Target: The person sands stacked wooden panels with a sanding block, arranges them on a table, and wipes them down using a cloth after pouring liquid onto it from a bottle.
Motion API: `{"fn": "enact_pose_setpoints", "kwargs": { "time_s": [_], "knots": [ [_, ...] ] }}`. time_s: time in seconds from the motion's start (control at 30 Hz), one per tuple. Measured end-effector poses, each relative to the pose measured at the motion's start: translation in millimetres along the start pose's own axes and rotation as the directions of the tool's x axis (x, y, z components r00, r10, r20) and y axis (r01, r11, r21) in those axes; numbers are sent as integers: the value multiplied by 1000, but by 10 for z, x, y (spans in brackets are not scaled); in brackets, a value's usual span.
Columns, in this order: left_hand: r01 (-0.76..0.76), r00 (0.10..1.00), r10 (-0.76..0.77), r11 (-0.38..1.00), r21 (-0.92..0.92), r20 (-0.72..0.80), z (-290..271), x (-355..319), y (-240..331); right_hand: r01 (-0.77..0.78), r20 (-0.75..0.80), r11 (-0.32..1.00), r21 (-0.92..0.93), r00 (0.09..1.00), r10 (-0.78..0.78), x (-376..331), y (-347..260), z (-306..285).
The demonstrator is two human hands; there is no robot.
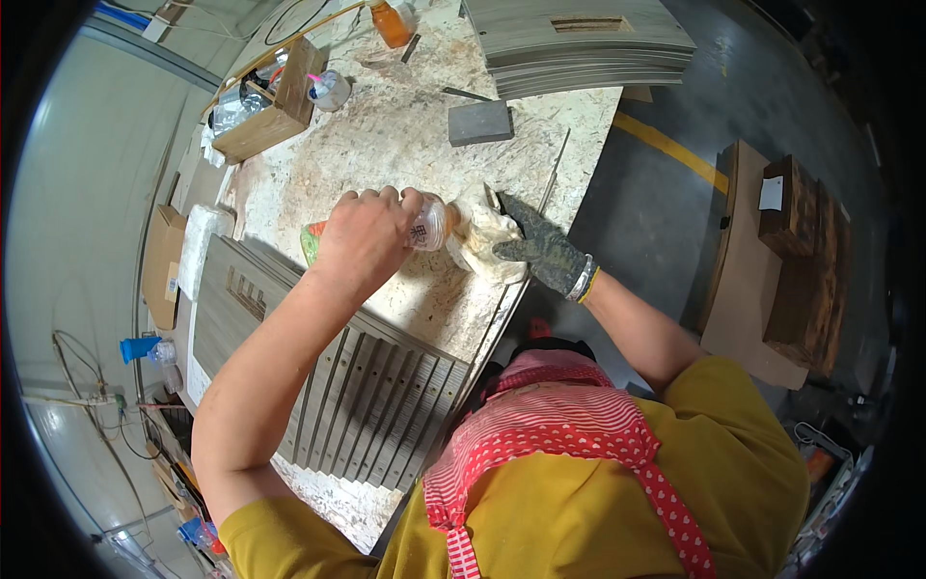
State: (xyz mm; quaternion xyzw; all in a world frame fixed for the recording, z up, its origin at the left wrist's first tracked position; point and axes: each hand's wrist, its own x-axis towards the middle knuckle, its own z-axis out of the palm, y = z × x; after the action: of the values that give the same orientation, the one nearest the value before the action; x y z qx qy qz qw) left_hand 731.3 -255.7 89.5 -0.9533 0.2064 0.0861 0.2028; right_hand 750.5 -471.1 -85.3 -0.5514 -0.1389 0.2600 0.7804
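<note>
My bare left hand (371,227) is wrapped round a clear plastic bottle (424,232) with a printed label, tipped on its side. The bottle's mouth points right, at a crumpled whitish cloth (482,232), and looks to be touching it. On my right hand (545,246) is a dark patterned work glove. Its fingers and thumb are bent round the right side of the cloth and press on it. Part of the bottle is hidden under my left fingers. Bottle and cloth are over the stained white tabletop (386,145), close to its right edge.
Grey wood-look panels are stacked nearby (376,405) and at the far end (588,48). A grey block (480,124), a small pink-tipped bottle (329,90), a wooden box (275,106) and an orange bottle (389,24) stand on the table. Brown boxes (805,261) are at the right.
</note>
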Motion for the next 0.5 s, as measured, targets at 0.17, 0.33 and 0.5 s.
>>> {"fn": "enact_pose_setpoints", "kwargs": {
  "time_s": [0.17,0.33,0.5],
  "knots": [
    [-45,999,44,998,-48,-12,88,-40,63,-53,5,989,137,999,53,25,46,-40],
    [89,992,-118,886,-455,-36,462,52,-75,-189,98,713,675,981,167,63,41,-142],
    [183,892,-452,418,-890,-29,830,384,-461,-177,96,669,722,983,157,100,87,-128]
  ]
}}
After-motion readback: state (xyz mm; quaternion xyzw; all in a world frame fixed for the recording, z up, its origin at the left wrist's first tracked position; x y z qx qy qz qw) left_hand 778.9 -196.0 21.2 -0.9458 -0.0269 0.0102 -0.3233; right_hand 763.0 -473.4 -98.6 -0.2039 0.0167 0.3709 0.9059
